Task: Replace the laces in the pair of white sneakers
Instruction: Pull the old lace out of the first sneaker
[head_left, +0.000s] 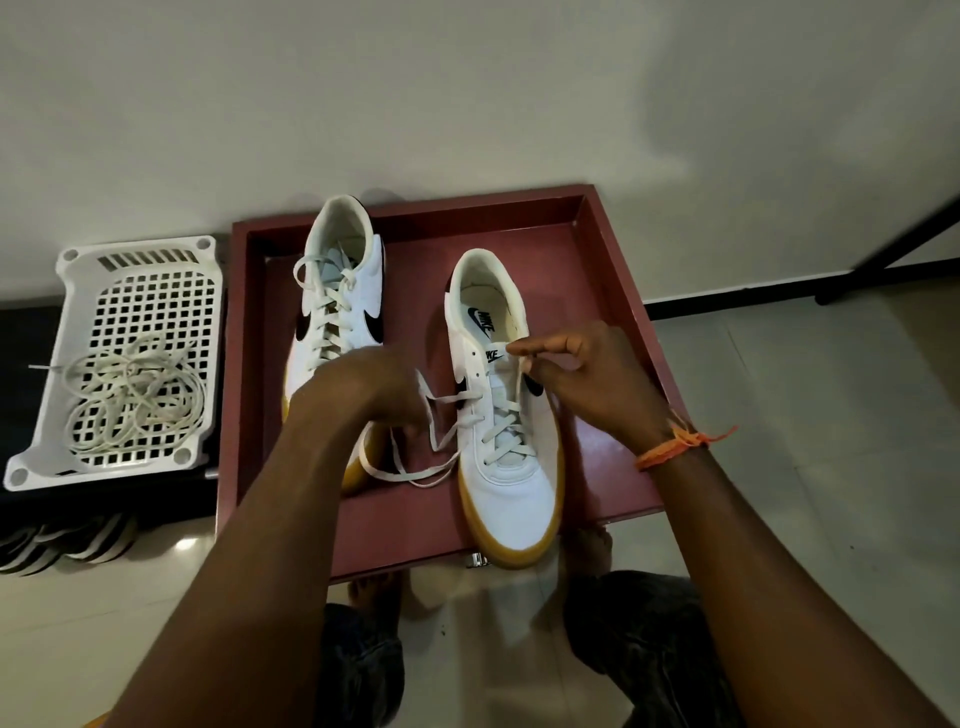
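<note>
Two white sneakers with gum soles stand in a dark red tray (613, 260), toes toward me. The left sneaker (340, 291) is laced up to the top eyelets. The right sneaker (504, 457) is laced only over its lower eyelets. My right hand (587, 374) pinches the end of its white lace (518, 374) above the upper right eyelets. My left hand (374, 384) grips the other lace end (431, 441), which loops loosely over the tray floor between the two sneakers. My left forearm hides the left sneaker's toe.
A white perforated plastic basket (78, 270) sits left of the tray with a tangle of loose white laces (135, 400) in it. Striped sandals (62, 540) lie on the floor at the lower left. A black table leg (904, 239) runs along the far right. My knees show below the tray.
</note>
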